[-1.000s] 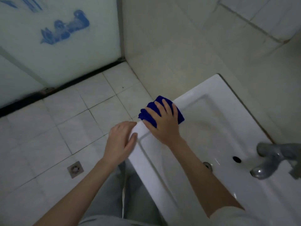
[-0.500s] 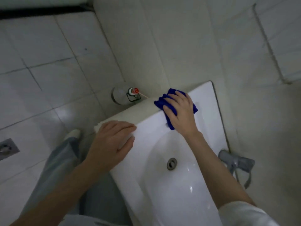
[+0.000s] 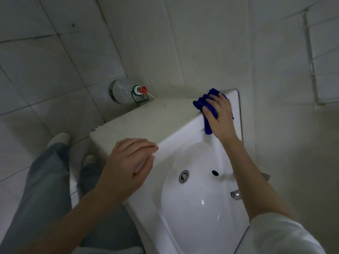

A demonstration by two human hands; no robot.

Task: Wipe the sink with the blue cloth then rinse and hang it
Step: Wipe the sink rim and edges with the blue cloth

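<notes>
- Since 0.5 s ago, my right hand [image 3: 221, 117] has slid the blue cloth [image 3: 200, 103] to the far corner of the sink [image 3: 194, 217].
- Right fingers lie spread, pressing it down; left hand [image 3: 126, 167] rests relaxed on the rim.
- I should keep pressure even along the edge.

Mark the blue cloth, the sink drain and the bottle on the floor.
blue cloth [image 3: 200, 103], head view, bunched fold at its left edge.
drain [image 3: 183, 176], head view, centre of the metal ring.
bottle [image 3: 121, 91], head view, clear body.
</notes>
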